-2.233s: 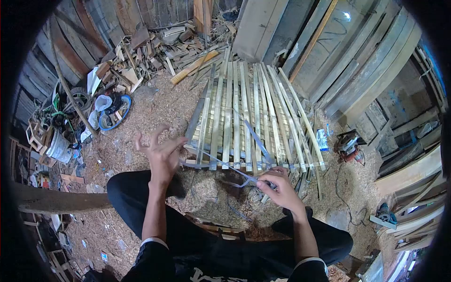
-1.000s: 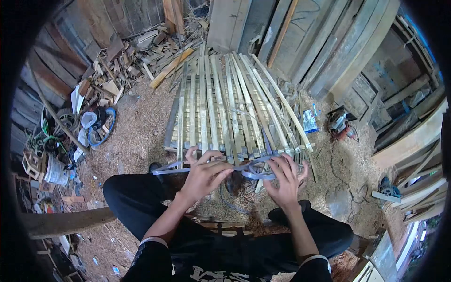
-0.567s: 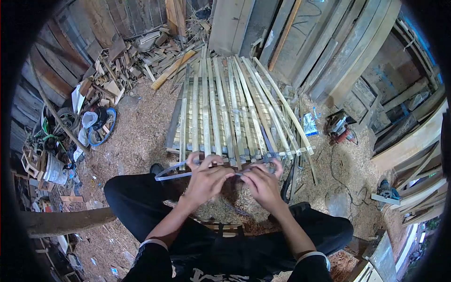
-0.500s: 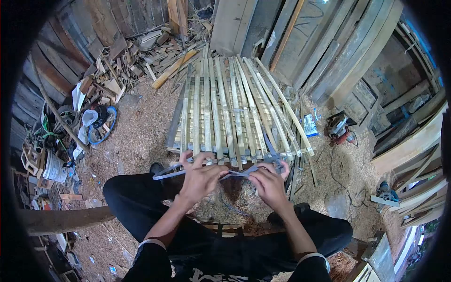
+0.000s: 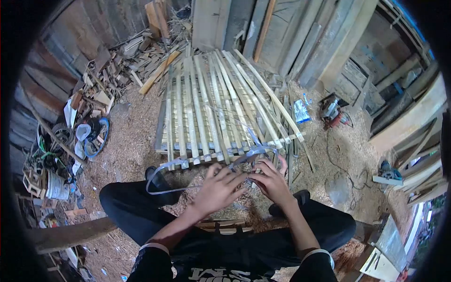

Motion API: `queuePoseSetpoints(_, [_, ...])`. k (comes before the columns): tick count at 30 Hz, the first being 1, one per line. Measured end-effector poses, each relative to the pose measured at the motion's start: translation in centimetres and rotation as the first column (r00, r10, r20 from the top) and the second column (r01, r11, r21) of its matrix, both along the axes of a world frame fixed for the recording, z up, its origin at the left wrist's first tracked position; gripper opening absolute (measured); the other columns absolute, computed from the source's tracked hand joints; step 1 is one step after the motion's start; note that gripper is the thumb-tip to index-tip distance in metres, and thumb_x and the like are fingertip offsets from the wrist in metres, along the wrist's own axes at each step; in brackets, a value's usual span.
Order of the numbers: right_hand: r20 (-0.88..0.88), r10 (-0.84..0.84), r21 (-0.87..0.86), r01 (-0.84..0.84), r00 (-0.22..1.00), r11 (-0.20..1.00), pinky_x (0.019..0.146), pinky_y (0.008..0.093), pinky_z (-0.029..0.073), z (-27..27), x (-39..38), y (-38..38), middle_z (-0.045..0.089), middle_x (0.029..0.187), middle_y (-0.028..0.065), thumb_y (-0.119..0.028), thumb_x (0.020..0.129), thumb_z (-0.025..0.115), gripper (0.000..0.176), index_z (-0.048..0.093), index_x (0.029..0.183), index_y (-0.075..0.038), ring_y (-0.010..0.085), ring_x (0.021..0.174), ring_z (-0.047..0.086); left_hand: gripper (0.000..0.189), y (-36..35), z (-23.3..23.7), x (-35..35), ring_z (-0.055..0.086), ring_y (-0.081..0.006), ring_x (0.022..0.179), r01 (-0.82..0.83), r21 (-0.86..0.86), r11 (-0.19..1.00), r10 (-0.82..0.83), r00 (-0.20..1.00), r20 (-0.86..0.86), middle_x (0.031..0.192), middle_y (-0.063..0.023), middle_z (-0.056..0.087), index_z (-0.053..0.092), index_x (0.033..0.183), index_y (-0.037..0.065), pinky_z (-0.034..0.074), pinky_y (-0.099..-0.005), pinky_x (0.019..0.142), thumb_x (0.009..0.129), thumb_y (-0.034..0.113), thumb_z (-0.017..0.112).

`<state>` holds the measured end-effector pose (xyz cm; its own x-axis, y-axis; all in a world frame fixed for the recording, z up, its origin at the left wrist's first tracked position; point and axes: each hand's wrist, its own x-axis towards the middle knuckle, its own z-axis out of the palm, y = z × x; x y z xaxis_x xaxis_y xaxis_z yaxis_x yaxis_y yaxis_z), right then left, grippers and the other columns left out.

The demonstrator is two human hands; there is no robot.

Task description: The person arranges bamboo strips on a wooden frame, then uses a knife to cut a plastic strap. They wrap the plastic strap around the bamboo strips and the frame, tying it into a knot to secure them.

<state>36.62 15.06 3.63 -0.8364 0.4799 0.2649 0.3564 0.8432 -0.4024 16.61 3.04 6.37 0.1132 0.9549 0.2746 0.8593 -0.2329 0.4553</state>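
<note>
A long, flexible grey-blue strip (image 5: 165, 191) runs in loops around both hands. My left hand (image 5: 217, 189) has its fingers curled over part of it, above my lap. My right hand (image 5: 271, 182) pinches the strip close beside it, the two sets of fingertips nearly meeting. One loop bulges out to the left; another coil arches above my right hand, in front of the slats. Just beyond lies a row of long, narrow wooden slats (image 5: 191, 113), spread like a fan over a stack. My fingers partly hide the gripped section.
Scrap wood (image 5: 101, 77) is heaped at the back left, near a white bucket (image 5: 57, 187). A red power tool (image 5: 336, 117) with a cord and a blue-white packet (image 5: 301, 110) lie to the right. Boards (image 5: 324, 47) lean behind. Shavings cover the floor.
My hands have come closer together, the left one moving right. The left loop of the strip has dropped and widened. The whole view has shifted slightly.
</note>
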Motion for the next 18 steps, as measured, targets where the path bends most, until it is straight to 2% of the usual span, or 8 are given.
queuePoseSetpoints(2, [-0.004,-0.017,-0.017,0.016,1.000,1.000,0.114,0.0573,0.017,-0.1,0.9,0.1,0.062,0.112,-0.0012,-0.018,0.082,0.077,0.016,0.075,0.098,-0.018,0.0203,0.126,0.055,0.029,0.9,-1.1,1.9,0.065,-0.0213,0.103,0.031,-0.087,0.996,-0.034,0.999,-0.032,0.101,-0.0080,0.074,0.071,0.117,0.011,0.038,-0.0422,0.101,0.095,0.030,0.068])
queuePoseSetpoints(5, [-0.062,-0.111,-0.030,0.109,0.992,0.994,0.113,0.0544,0.021,-0.3,2.6,0.4,0.063,0.123,0.0012,-0.020,0.080,0.079,0.015,0.079,0.095,-0.017,0.0239,0.127,0.055,0.020,2.4,-3.3,3.7,0.068,-0.0279,0.096,-0.066,-0.209,0.976,0.112,0.970,0.218,0.097,-0.0107,0.074,0.072,0.107,0.008,0.041,-0.0410,0.096,0.097,0.024,0.065])
queuePoseSetpoints(8, [-0.116,-0.203,-0.010,0.203,0.972,0.979,0.113,0.0515,0.022,-0.6,4.1,0.6,0.063,0.124,0.0024,-0.024,0.081,0.079,0.017,0.078,0.095,-0.016,0.0250,0.127,0.055,0.019,3.8,-5.5,5.4,0.069,-0.0318,0.092,-0.104,-0.300,0.948,0.173,0.962,0.213,0.093,-0.0123,0.073,0.072,0.105,0.007,0.041,-0.0419,0.096,0.097,0.022,0.065])
queuePoseSetpoints(10, [-0.107,-0.228,-0.056,0.223,0.968,0.973,0.112,0.0503,0.027,-1.2,5.7,0.9,0.060,0.132,0.0068,-0.016,0.087,0.074,0.021,0.075,0.108,-0.015,0.0286,0.129,0.053,0.016,5.1,-6.8,6.7,0.070,-0.0339,0.087,-0.058,-0.173,0.983,0.100,0.965,0.244,0.092,-0.0137,0.073,0.072,0.102,0.006,0.046,-0.0417,0.090,0.094,0.018,0.067])
queuePoseSetpoints(12, [-0.252,-0.532,-0.192,0.497,0.808,0.846,0.108,0.0464,0.035,-5.3,7.2,1.6,0.059,0.133,0.0114,-0.014,0.093,0.067,0.026,0.069,0.119,-0.010,0.0329,0.125,0.054,0.012,6.3,-7.5,8.4,0.071,-0.0303,0.086,-0.024,-0.236,0.972,0.163,0.789,0.593,0.092,-0.0146,0.073,0.073,0.098,0.005,0.050,-0.0401,0.082,0.091,0.014,0.070])
queuePoseSetpoints(14, [-0.264,-0.627,-0.168,0.606,0.733,0.778,0.104,0.0453,0.041,-10.4,8.9,2.5,0.057,0.133,0.0185,-0.013,0.097,0.061,0.031,0.063,0.127,-0.003,0.0386,0.122,0.054,0.012,7.3,-9.4,10.0,0.070,-0.0270,0.087,-0.043,-0.208,0.977,0.164,0.779,0.606,0.090,-0.0145,0.073,0.073,0.095,0.003,0.051,-0.0391,0.076,0.088,0.012,0.074])
queuePoseSetpoints(16, [-0.346,-0.740,-0.198,0.726,0.577,0.659,0.102,0.0466,0.042,-14.9,10.0,2.7,0.056,0.131,0.0224,-0.016,0.099,0.059,0.034,0.060,0.128,0.000,0.0419,0.120,0.054,0.015,8.1,-10.4,11.1,0.063,-0.0283,0.086,-0.120,-0.131,0.984,0.172,0.821,0.544,0.088,-0.0113,0.070,0.074,0.098,0.008,0.045,-0.0400,0.088,0.089,0.020,0.074])
queuePoseSetpoints(18, [-0.251,-0.785,-0.231,0.753,0.566,0.616,0.102,0.0478,0.043,-18.3,10.7,2.7,0.056,0.130,0.0248,-0.017,0.098,0.058,0.040,0.056,0.134,-0.001,0.0441,0.121,0.054,0.014,9.2,-11.1,11.7,0.061,-0.0287,0.088,-0.122,-0.086,0.989,0.149,0.838,0.526,0.090,-0.0104,0.070,0.073,0.096,0.008,0.046,-0.0420,0.085,0.088,0.019,0.074])
